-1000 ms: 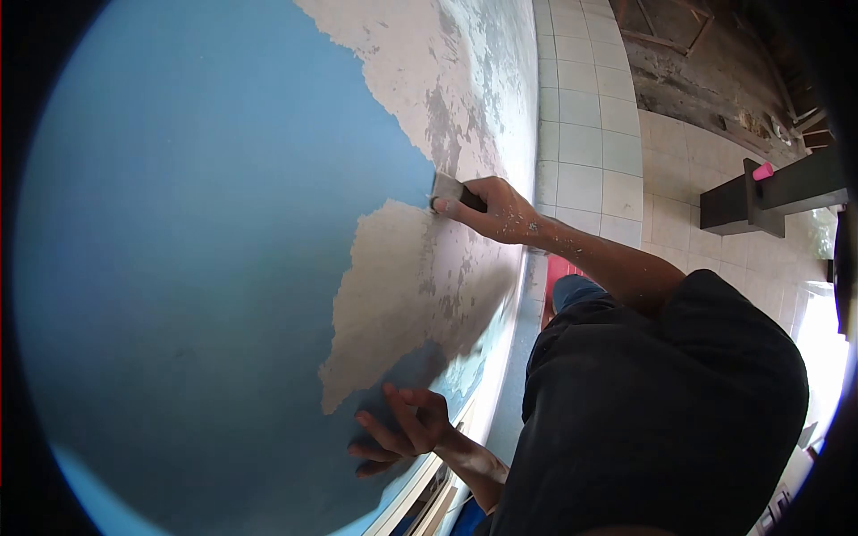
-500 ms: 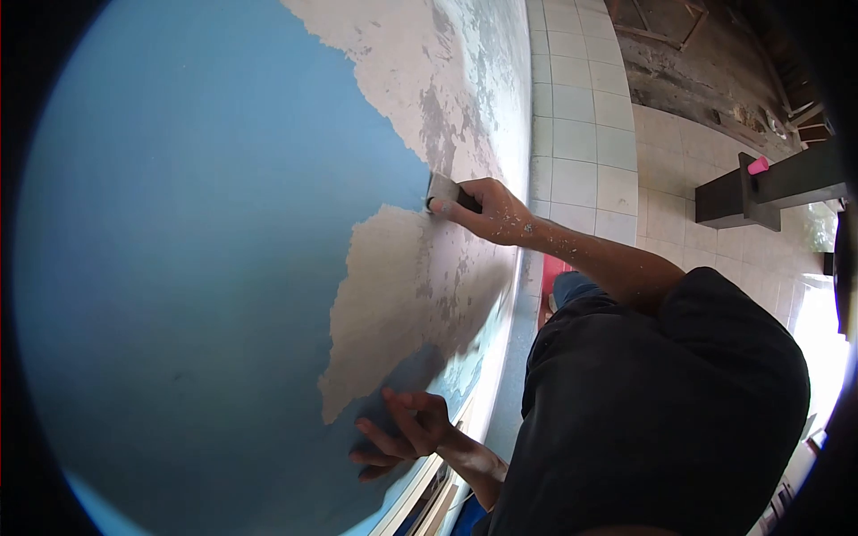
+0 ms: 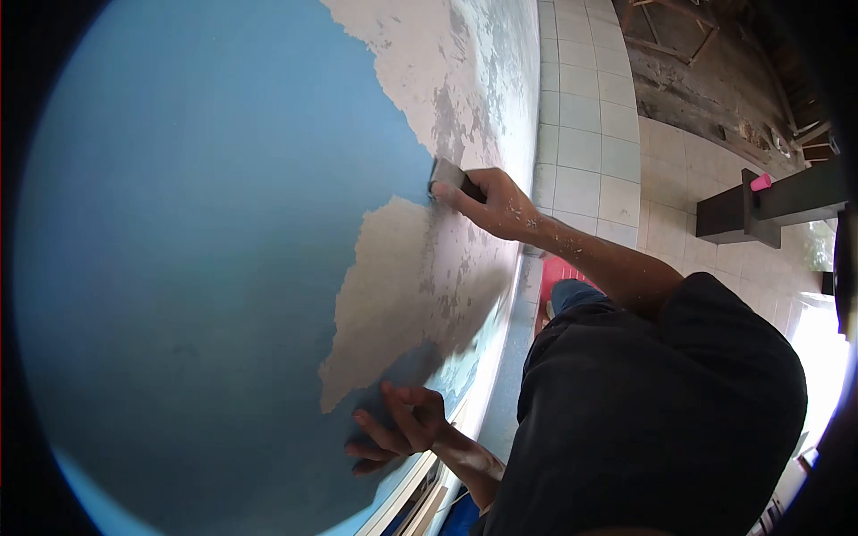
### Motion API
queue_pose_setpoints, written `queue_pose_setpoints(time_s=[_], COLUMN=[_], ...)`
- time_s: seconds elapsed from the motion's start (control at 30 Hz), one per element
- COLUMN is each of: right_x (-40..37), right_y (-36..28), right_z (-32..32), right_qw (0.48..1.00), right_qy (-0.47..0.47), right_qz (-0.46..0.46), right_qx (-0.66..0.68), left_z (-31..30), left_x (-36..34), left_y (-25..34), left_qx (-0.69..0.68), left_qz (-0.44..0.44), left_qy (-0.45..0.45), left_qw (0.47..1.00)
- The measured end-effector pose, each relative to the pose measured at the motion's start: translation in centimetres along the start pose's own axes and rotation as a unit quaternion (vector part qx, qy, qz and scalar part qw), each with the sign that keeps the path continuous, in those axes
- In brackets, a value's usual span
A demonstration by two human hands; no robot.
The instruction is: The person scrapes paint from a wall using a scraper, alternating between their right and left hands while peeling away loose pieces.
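Note:
My right hand is closed around the dark handle of a scraper, thumb on its flat blade. The blade's edge meets the wall where blue paint borders a bare pale patch. Lower in the view, my left hand is open, its fingers spread and bent, with fingertips at the blue paint just below the patch; whether all of them touch cannot be made out. Pale specks dot my right wrist and forearm.
A tiled ledge or floor strip runs along the wall's base. Something red lies by my leg. To the right stands a dark post with a pink cup-like object. Slatted pale edges are below my left hand.
My right hand and the scraper have shifted slightly up in the view, and the blade has turned a little. My left hand stays at nearly the same spot. The whole view has tilted slightly.

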State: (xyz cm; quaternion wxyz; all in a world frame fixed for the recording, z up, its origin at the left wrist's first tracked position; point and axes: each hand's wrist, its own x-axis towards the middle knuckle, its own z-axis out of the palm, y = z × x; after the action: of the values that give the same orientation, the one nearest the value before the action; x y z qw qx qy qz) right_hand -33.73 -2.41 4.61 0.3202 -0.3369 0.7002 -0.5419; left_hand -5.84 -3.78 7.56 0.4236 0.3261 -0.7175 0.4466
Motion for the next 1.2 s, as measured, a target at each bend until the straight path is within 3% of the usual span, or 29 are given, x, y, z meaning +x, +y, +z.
queue_pose_setpoints(time_s=[0.27,0.37,0.53,0.77,0.87,0.97,1.2], right_x=[1.1,0.4,0.7,0.5,0.7,0.3,0.8], right_y=[2.5,-2.4,0.5,-1.3,-0.8,-4.1,-2.0], right_z=[0.5,-0.4,0.0,0.0,0.4,-0.2,-0.2], right_qw=[0.999,1.0,0.999,1.0,0.996,0.998,0.999], right_qy=[-0.001,-0.002,-0.005,0.019,0.025,0.042,0.022], right_qz=[-0.024,-0.013,-0.029,0.002,-0.05,-0.034,-0.036], right_qx=[0.021,0.02,0.036,0.025,0.075,0.042,0.03], left_z=[0.1,0.0,0.0,0.0,0.1,0.1,0.1], left_x=[0.2,0.3,0.3,0.2,0.1,0.2,0.2], left_y=[0.1,0.3,0.1,0.3,0.1,0.3,0.3], left_qx=[-0.008,0.003,-0.004,0.002,-0.005,-0.002,-0.002], left_qz=[-0.001,-0.003,-0.001,-0.004,0.001,-0.009,-0.01], left_qy=[0.005,0.0,0.004,0.0,0.003,0.004,0.002], left_qw=[1.0,1.0,1.0,1.0,1.0,1.0,1.0])
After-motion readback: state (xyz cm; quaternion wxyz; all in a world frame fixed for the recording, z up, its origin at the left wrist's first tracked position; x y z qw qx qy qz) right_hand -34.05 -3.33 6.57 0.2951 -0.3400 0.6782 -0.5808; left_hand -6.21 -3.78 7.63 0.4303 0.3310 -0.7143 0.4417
